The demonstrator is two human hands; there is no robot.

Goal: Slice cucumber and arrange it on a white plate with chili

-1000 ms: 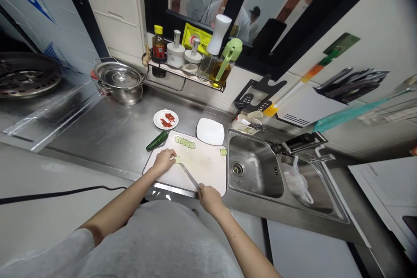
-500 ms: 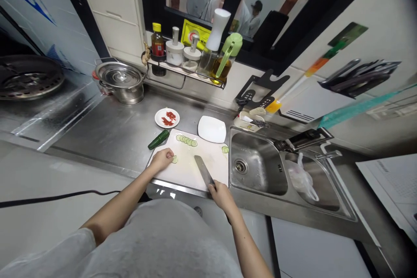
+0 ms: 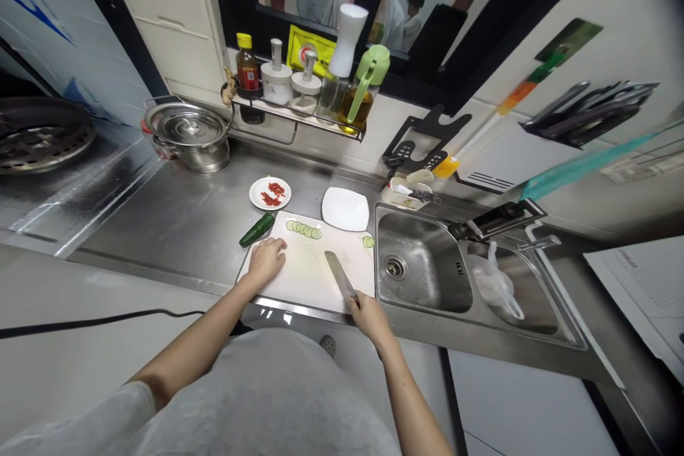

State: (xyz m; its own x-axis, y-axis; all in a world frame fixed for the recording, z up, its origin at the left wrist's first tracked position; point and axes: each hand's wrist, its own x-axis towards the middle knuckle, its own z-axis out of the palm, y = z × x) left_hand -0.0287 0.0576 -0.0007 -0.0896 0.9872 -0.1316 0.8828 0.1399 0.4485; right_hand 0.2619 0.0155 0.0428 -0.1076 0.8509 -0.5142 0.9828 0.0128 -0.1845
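Observation:
My right hand grips the handle of a kitchen knife, whose blade lies flat-looking over the right half of the white cutting board. At the board's left side, my left hand has its fingers curled inward; what they hold, if anything, is hidden. A row of overlapping cucumber slices lies along the board's far edge. A few more slices sit at its far right corner. Beside my left hand, a dark green piece of cucumber rests against the board's left edge.
Behind the board stand a small plate with chopped red pieces and a bare white square plate. A double sink adjoins on the right. A lidded steel pot is at left; a condiment rack hangs above.
My left hand has moved slightly away from me, and the cucumber slice at its fingertips is no longer visible. The knife stays in my right hand, shifted a little right. The view has shifted slightly.

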